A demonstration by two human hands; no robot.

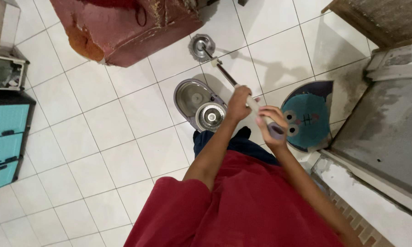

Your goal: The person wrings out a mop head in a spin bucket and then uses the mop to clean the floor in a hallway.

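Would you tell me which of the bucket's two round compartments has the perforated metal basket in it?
The smaller round one, nearest the left hand, holds the shiny perforated basket; the larger compartment beside it is a plain smooth basin.

Both bare forearms reach forward from wide red sleeves, away from the body toward the far floor. The left hand is farther out, fingers curled shut in a fist-like grip. The right hand sits nearer and just right of it, also closed, knuckles up, wrist slightly bent.
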